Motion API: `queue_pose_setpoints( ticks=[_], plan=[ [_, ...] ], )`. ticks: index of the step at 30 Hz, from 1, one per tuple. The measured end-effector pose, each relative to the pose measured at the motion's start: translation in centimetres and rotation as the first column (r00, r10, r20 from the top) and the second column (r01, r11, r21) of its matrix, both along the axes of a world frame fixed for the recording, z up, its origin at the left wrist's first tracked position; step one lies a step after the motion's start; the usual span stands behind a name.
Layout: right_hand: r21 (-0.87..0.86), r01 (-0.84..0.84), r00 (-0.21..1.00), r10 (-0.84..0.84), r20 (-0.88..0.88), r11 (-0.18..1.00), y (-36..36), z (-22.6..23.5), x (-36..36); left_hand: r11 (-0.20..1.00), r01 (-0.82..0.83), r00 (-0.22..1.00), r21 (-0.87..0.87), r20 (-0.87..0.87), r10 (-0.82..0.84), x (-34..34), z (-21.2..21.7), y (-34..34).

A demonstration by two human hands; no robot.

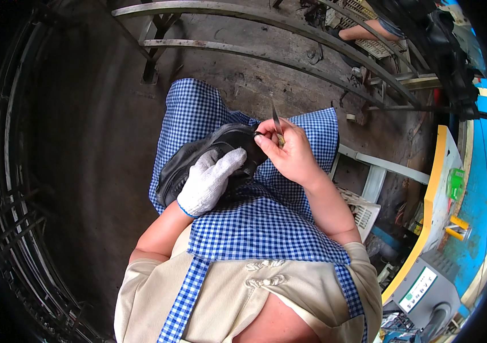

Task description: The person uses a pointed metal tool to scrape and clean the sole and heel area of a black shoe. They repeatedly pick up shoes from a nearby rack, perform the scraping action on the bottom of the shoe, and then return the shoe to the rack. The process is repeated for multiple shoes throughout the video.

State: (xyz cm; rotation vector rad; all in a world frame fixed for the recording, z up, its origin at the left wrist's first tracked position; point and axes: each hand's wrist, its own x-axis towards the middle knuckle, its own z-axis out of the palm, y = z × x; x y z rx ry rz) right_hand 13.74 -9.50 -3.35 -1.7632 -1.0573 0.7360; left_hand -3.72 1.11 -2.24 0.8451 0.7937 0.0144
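A black leather shoe [229, 143] lies across my lap, on the blue checked apron [189, 108]. My left hand [210, 180], in a white knit glove with a blue cuff edge, grips the shoe from above and covers part of it. At the shoe's right end is my bare right hand [289, 150], its thumb and forefinger pinched together on a small dark bit at the edge. A small knife [277, 120] is held in that same hand, its pointed blade sticking up past the fingers. Most of the knife's handle is hidden by the hand.
A metal rack with curved rails [243, 54] stands ahead. To my right are a yellow-edged machine panel [433, 188], a blue bench top [480, 188] with a green box [456, 184] and a yellow roll [458, 227]. Another person's leg [369, 30] shows at the top right.
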Motion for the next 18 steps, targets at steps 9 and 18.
queue_pose_setpoints(
  ticks=[9,18],
  plan=[
    [0.054,0.198,0.959,-0.182,-0.218,0.979,-0.7,-2.4,-1.9,0.997,-0.002,1.000,0.074,0.013,0.001,0.0,0.0,-0.4],
    [0.253,0.258,0.965,-0.237,-0.114,0.932,-0.8,-3.9,-3.2,0.993,-0.012,0.999,0.117,0.045,0.006,-0.2,-1.4,-0.7]
  ],
)
